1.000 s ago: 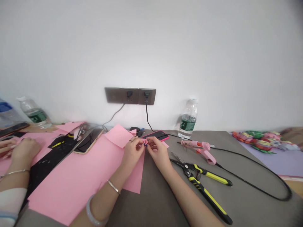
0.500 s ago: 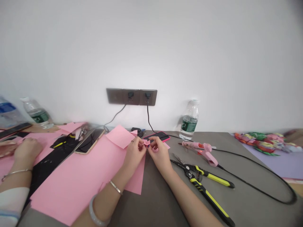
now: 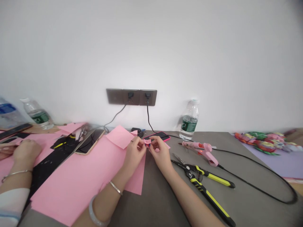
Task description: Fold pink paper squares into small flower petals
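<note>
Between my fingertips is a small folded piece of pink paper (image 3: 147,142). My left hand (image 3: 134,153) pinches its left end, and my right hand (image 3: 160,153) pinches the right end. Both hands are closed, with the fingers partly hiding the paper. Under my left forearm lie large sheets of pink paper (image 3: 78,183), topped by a smaller pink square (image 3: 120,136). Just behind my hands, a phone with a pink case (image 3: 163,136) lies flat on the grey table. The black-and-yellow pliers (image 3: 201,176) rest with handles spread, to the right of my right forearm.
A pink glue gun (image 3: 201,149) lies on the right, its black cable looping across the table. A water bottle (image 3: 188,121) stands by the wall. Another phone (image 3: 90,142) lies left. At far left are a co-worker's hands (image 3: 27,151); colourful crafts (image 3: 265,142) sit far right.
The small pink paper has tilted a little between my fingers, showing a curved fold. My hands stay in nearly the same place. The co-worker's hands at the left have shifted slightly.
</note>
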Available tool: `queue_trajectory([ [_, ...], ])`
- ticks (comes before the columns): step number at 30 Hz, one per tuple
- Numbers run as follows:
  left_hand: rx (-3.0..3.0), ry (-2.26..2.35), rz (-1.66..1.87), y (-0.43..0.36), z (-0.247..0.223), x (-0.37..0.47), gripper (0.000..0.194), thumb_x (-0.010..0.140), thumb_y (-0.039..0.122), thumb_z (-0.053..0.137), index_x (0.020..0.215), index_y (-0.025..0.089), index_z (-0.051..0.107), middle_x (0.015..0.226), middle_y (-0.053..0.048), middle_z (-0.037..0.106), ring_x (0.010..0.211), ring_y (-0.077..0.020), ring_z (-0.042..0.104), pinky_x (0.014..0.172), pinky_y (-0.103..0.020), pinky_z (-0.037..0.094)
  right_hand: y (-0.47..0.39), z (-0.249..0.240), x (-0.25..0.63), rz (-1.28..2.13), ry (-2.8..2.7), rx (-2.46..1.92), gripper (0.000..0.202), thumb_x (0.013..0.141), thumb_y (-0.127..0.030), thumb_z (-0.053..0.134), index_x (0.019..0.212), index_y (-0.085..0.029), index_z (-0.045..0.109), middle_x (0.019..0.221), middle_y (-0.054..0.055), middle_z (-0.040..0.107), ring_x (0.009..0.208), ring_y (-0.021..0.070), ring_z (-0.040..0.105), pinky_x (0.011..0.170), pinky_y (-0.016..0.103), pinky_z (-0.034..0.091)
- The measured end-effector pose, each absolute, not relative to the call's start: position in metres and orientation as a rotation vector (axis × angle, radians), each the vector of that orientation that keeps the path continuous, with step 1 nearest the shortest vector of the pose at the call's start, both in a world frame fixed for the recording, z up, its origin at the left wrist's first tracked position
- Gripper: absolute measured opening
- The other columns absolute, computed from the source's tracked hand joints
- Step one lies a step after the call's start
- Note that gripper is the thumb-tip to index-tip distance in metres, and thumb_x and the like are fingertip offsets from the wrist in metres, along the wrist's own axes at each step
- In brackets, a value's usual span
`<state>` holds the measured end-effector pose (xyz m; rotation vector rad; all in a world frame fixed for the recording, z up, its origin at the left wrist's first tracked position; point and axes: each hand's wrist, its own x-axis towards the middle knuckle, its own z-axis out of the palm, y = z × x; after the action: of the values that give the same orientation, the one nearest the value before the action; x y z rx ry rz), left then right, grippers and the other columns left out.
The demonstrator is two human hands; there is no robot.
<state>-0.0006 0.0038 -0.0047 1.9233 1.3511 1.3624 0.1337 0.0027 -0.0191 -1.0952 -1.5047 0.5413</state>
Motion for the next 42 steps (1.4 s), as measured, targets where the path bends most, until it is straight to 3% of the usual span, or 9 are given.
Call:
queue_trajectory([
  [3,1.89,1.321,1.411,0.003,-0.003,-0.001,0.011,0.079,0.012,0.053,0.074,0.021,0.05,0.074,0.002,0.059,0.066,-0.0128,0.061,0.059,-0.023,0.053,0.002,-0.019,0.133,0.586,-1.415,-1.071,0.03,0.081,-0.014,0.052,0.11,-0.021,0.053,0.075,-0.001,0.058,0.068,0.0172,0.058,0.066,0.029,0.049],
  [6,1.862,1.306,1.43,0.001,0.0,0.0,0.008,0.081,0.014,0.054,0.079,0.021,0.052,0.078,0.0,0.061,0.071,-0.0138,0.064,0.059,-0.024,0.056,0.0,-0.017,0.132,0.593,-1.431,-1.034,0.021,0.082,-0.015,0.053,0.102,-0.021,0.057,0.082,0.003,0.061,0.076,0.0181,0.061,0.07,0.03,0.051],
  [12,1.882,1.243,1.443,-0.001,0.003,0.0,0.013,0.087,0.016,0.054,0.096,0.022,0.061,0.095,-0.004,0.066,0.085,-0.0156,0.067,0.07,-0.027,0.06,-0.002,-0.011,0.134,0.598,-1.406,-1.004,0.015,0.082,-0.014,0.052,0.093,-0.022,0.058,0.088,0.005,0.063,0.083,0.0198,0.063,0.077,0.033,0.053],
  [16,1.963,1.175,1.511,0.0,0.0,-0.001,0.017,0.087,0.014,0.052,0.097,0.023,0.063,0.096,-0.004,0.066,0.089,-0.0158,0.067,0.074,-0.028,0.061,-0.001,-0.012,0.134,0.567,-1.4,-0.986,0.015,0.081,-0.014,0.052,0.092,-0.022,0.057,0.087,0.004,0.063,0.082,0.0195,0.064,0.077,0.033,0.054],
  [25,2.058,1.207,1.512,0.0,-0.001,-0.002,0.028,0.088,0.01,0.051,0.109,0.025,0.062,0.098,-0.003,0.066,0.085,-0.0146,0.067,0.073,-0.027,0.059,-0.003,-0.013,0.134,0.424,-1.5,-0.975,0.025,0.084,-0.011,0.05,0.104,-0.023,0.059,0.093,0.005,0.064,0.084,0.0193,0.063,0.077,0.032,0.053],
  [36,2.116,1.159,1.569,-0.002,0.0,0.0,0.025,0.085,0.006,0.051,0.1,0.022,0.064,0.095,-0.004,0.065,0.083,-0.014,0.066,0.073,-0.026,0.06,-0.006,-0.007,0.134,0.359,-1.564,-0.927,0.029,0.086,-0.007,0.047,0.105,-0.024,0.061,0.097,0.006,0.065,0.092,0.0207,0.063,0.082,0.035,0.053],
  [39,2.068,1.188,1.563,-0.002,0.0,0.001,0.026,0.086,0.009,0.054,0.107,0.023,0.062,0.096,-0.003,0.069,0.082,-0.0139,0.068,0.074,-0.026,0.06,-0.005,-0.012,0.133,0.418,-1.494,-0.937,0.031,0.086,-0.01,0.051,0.113,-0.024,0.058,0.099,0.006,0.066,0.089,0.0195,0.066,0.079,0.033,0.056],
  [42,2.029,1.203,1.571,-0.002,-0.002,0.0,0.033,0.086,0.009,0.055,0.115,0.024,0.059,0.096,-0.002,0.071,0.081,-0.0137,0.07,0.072,-0.026,0.061,-0.004,-0.014,0.133,0.433,-1.469,-0.925,0.027,0.086,-0.011,0.053,0.109,-0.023,0.059,0.096,0.005,0.067,0.086,0.0184,0.068,0.076,0.032,0.058],
])
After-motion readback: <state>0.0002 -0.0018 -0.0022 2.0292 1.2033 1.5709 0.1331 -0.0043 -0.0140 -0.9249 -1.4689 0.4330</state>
